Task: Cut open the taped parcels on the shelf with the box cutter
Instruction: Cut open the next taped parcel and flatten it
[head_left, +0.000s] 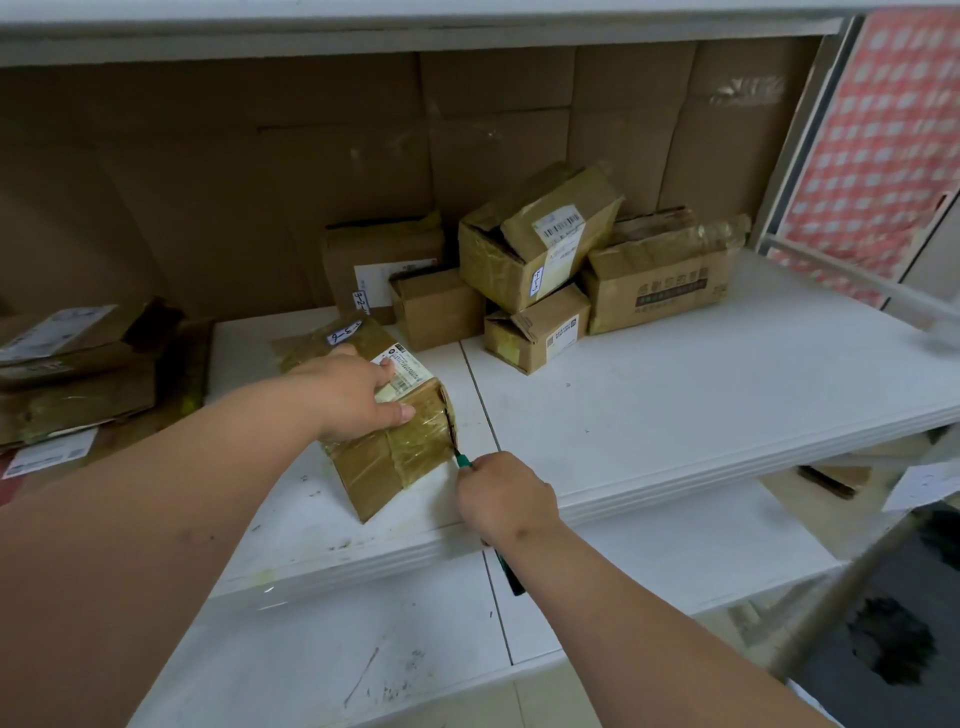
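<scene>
Now | left grip (347, 391) — flat on parcel (387, 415) | right grip (506, 491) — fisted round box cutter (462, 460)

The parcel (374, 415) is brown corrugated cardboard, wrapped with glossy yellowish clear tape that wrinkles and shines; a white paper label is stuck on top. The box cutter (462, 460) has a green plastic body and a thin dark blade. The shelf (675, 395) is a smooth white board, matt, with small dark scuff marks. Its back wall (311, 182) is plain matt cardboard. The other parcels (540, 244) show the same taped cardboard. At right hangs a red-and-white checked sheet (883, 130).
</scene>
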